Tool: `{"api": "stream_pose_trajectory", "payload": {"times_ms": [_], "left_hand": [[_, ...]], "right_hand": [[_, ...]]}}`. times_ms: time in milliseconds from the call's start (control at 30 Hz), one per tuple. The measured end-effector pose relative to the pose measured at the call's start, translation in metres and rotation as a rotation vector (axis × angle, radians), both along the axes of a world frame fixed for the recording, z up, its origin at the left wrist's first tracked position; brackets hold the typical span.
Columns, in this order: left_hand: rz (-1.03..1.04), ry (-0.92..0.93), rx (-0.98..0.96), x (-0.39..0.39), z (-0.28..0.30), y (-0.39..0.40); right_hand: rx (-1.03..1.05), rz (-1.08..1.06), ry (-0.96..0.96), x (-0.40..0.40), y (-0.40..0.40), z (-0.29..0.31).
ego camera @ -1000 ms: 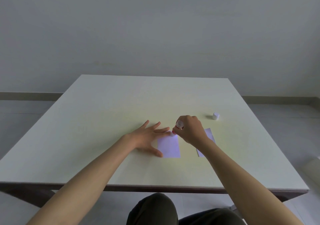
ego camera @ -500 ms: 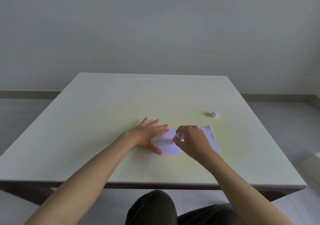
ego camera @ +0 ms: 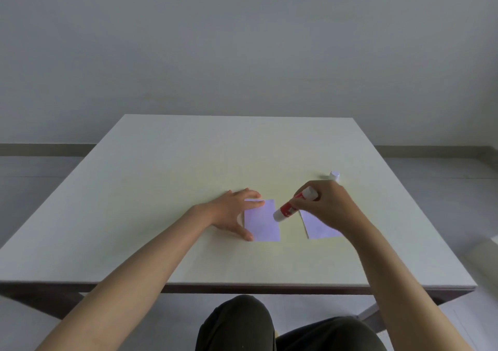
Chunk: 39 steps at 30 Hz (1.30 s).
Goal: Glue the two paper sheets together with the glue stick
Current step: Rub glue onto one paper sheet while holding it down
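Observation:
Two small pale lilac paper sheets lie side by side on the white table (ego camera: 188, 188). My left hand (ego camera: 233, 211) rests flat, fingers spread, on the left edge of the left sheet (ego camera: 262, 222), pinning it down. My right hand (ego camera: 323, 205) grips a red and white glue stick (ego camera: 295, 206), tilted down to the left, its tip at the left sheet's right edge. The right sheet (ego camera: 319, 226) is partly hidden under my right wrist.
The glue stick's white cap (ego camera: 334, 175) stands on the table behind my right hand. The table's near edge runs just above my knees. A plain wall rises beyond the far edge.
My right hand has swung the glue stick from the left sheet's upper part over to its right edge, now tilted sideways so its red label shows. My left hand stays on the sheet.

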<state>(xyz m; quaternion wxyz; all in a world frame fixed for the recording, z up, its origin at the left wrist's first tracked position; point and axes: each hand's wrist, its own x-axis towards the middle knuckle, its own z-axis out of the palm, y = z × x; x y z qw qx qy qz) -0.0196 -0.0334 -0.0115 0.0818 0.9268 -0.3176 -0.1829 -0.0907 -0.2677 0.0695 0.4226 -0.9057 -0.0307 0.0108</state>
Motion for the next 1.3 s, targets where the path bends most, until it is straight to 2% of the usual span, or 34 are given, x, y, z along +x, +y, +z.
{"api": "stream_pose_trajectory", "payload": {"times_ms": [233,400,533,600,733,833,933,1000,1100,1200,1300], "left_hand": [[0.096,0.038,-0.064,0.001,-0.005,-0.002],[0.112,-0.005,-0.099,-0.003,-0.004,0.0],[0.156,0.028,-0.214,-0.009,-0.005,0.004],[0.189,0.037,-0.333,-0.013,-0.001,0.002],[0.404,0.053,-0.825,-0.023,0.011,-0.024],[0.574,0.064,-1.097,-0.032,0.016,-0.044],[0.749,0.118,-1.295,-0.037,0.015,-0.055],[0.822,0.145,-1.35,-0.038,0.014,-0.058],[0.824,0.11,-1.365,-0.032,0.019,-0.052],[0.927,-0.043,-1.274,-0.011,0.026,-0.026],[1.043,-0.258,-1.073,0.015,0.037,0.005]], "right_hand": [[0.528,-0.124,0.141,0.008,-0.011,-0.026],[1.034,-0.249,0.433,0.009,0.0,-0.057],[1.325,-0.306,0.61,0.006,0.014,-0.067],[1.431,-0.283,0.637,0.005,0.022,-0.065],[1.608,-0.251,0.602,0.007,0.042,-0.062],[1.657,-0.219,0.568,0.009,0.058,-0.06],[1.607,-0.188,0.537,0.011,0.065,-0.061],[1.428,-0.171,0.482,0.01,0.061,-0.063],[0.821,-0.226,0.275,0.014,0.042,-0.068],[0.209,-0.413,-0.035,0.023,0.006,-0.072],[-0.058,-0.476,-0.1,0.036,-0.031,-0.073]]}}
